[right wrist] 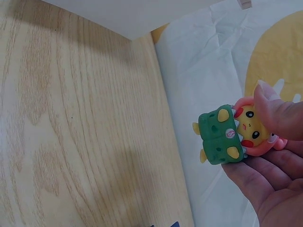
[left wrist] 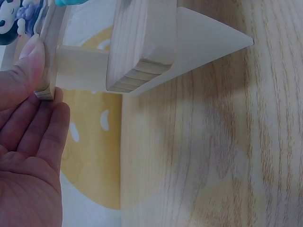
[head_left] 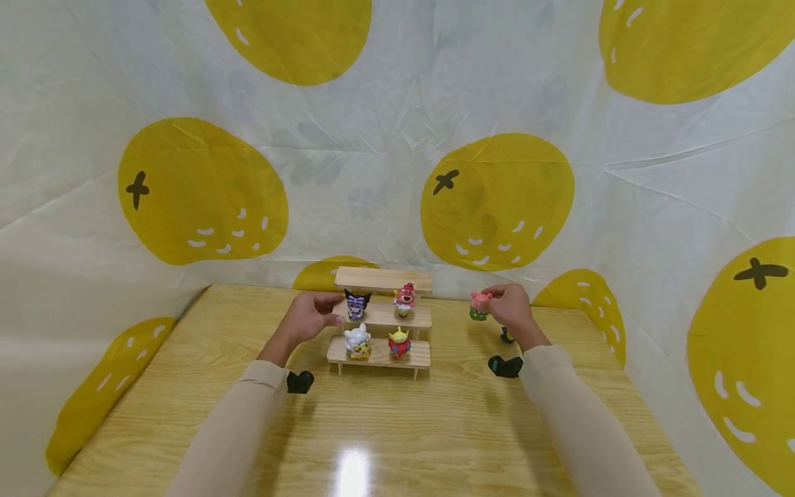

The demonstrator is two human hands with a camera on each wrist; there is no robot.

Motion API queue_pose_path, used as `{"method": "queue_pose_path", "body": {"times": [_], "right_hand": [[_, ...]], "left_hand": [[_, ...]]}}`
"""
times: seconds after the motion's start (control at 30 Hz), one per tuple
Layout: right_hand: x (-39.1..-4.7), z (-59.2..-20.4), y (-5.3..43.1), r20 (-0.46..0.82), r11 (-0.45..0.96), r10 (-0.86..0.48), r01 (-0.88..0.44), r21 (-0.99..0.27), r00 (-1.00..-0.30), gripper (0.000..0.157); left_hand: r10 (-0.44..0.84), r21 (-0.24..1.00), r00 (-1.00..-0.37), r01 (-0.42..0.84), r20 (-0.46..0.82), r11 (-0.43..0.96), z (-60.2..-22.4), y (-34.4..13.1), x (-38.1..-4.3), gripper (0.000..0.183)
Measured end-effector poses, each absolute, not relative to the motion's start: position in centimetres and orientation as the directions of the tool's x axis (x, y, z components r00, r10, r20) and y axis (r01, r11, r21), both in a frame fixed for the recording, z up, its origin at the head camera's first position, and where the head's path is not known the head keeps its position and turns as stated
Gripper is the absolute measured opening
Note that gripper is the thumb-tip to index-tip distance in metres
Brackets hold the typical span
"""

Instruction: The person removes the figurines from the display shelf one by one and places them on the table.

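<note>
In the head view, my left hand grips the left end of the middle board of a three-tier wooden display stand. Its thumb lies on top and its fingers underneath, as the left wrist view shows. Beside that thumb stands a black-hooded figurine. Off to the right of the stand, my right hand pinches a small yellow-faced figurine with a pink hood and green body, held above the table. A red-and-yellow figurine shares the middle board. On the lowest board are a white-hooded figurine and a three-eyed alien figurine.
A dark blue and yellow figurine is on the table, partly hidden by the right wrist. Black wrist devices show beside both cuffs. A fabric backdrop with yellow fruit prints surrounds the table's back and sides.
</note>
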State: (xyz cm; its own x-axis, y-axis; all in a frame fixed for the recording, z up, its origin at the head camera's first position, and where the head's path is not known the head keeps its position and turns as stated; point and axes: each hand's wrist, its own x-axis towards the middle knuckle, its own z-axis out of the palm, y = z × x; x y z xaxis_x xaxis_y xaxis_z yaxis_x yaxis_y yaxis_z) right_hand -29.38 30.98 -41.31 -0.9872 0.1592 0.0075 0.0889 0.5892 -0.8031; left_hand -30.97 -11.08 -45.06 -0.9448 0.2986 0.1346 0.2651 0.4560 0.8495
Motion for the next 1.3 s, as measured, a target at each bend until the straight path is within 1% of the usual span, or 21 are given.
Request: {"method": "queue_pose_path", "body": {"times": [0.3, 1.13, 1.3], "right_hand": [[-29.6, -42.2, 31.1, -0.011, 0.560, 0.175, 0.108, -0.822, -0.985, 0.044], [-29.9, -43.8, 31.1, -0.029, 0.562, 0.181, 0.127, -0.818, -0.983, 0.038], [-29.8, -44.0, 31.1, -0.037, 0.562, 0.176, 0.131, -0.817, -0.984, 0.041]], "left_hand": [[0.297, 0.849, -0.946, 0.258, 0.127, 0.460, -45.1, -11.2, -31.0, 0.049], [0.302, 0.849, -0.946, 0.256, 0.121, 0.462, -45.2, -11.3, -31.0, 0.050], [0.300, 0.847, -0.946, 0.257, 0.122, 0.465, -45.3, -11.2, -31.2, 0.049]]}}
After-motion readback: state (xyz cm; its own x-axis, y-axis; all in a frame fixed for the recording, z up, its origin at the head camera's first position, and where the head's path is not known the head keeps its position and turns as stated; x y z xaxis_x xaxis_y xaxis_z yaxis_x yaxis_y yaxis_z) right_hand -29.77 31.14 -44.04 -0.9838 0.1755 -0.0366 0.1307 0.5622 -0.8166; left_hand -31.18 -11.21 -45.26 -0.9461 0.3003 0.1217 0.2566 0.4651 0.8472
